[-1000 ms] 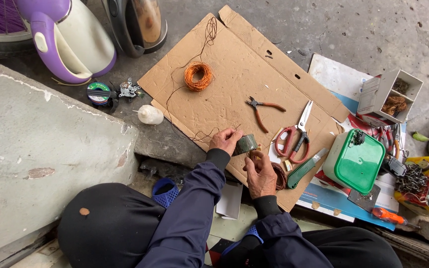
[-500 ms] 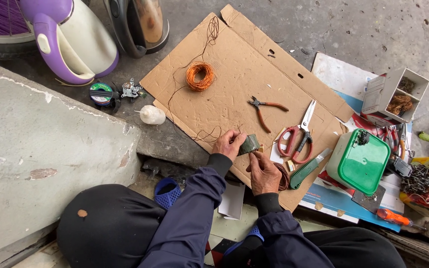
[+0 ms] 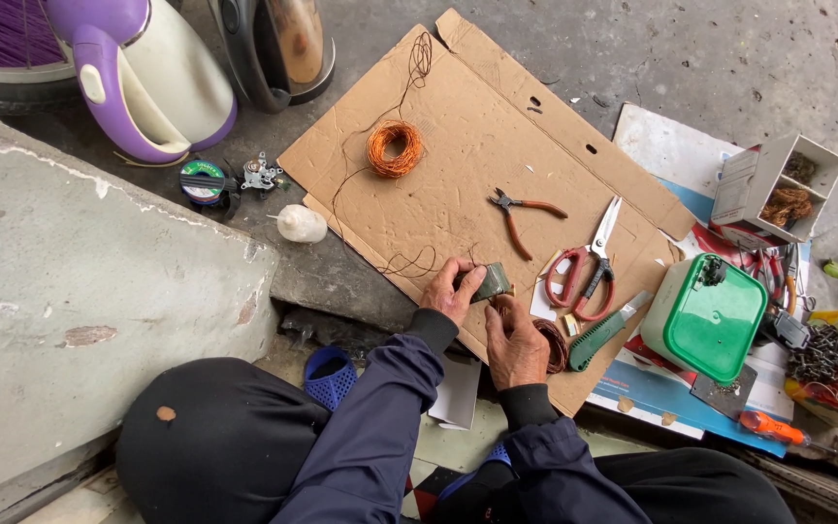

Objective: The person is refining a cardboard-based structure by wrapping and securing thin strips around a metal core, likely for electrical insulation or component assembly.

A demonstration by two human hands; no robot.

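The left hand point(image 3: 450, 291) pinches a small dark green block point(image 3: 493, 281), seemingly a wound coil or little transformer, its fingers closed round the near end. The right hand point(image 3: 516, 342) sits just beside and below it, fingers curled inward; whether they grip a fine strand or only rest against the block cannot be told from here. Under the right hand's outer edge lies a brown bundle of wire point(image 3: 555, 345).

All this rests on a flattened cardboard sheet point(image 3: 497, 126) spread on the concrete floor. A thin copper wire point(image 3: 380, 228) runs away from the left hand to an orange wire coil point(image 3: 395, 147) well beyond the fingertips. Further out from the right hand lie small red-handled pliers point(image 3: 526, 215), red-handled scissors point(image 3: 589, 260) and a green utility knife point(image 3: 605, 332), with a green-lidded box point(image 3: 708, 315) past them.

The main risk, as I judge it, is the fine wire: it loops loosely near the left hand, so a sharp tug could kink or snap it, or drag the orange coil across the cardboard and tangle it. The block is held only at one end, so a twist of the right hand could slip it loose. The knife near the right wrist could be knocked.
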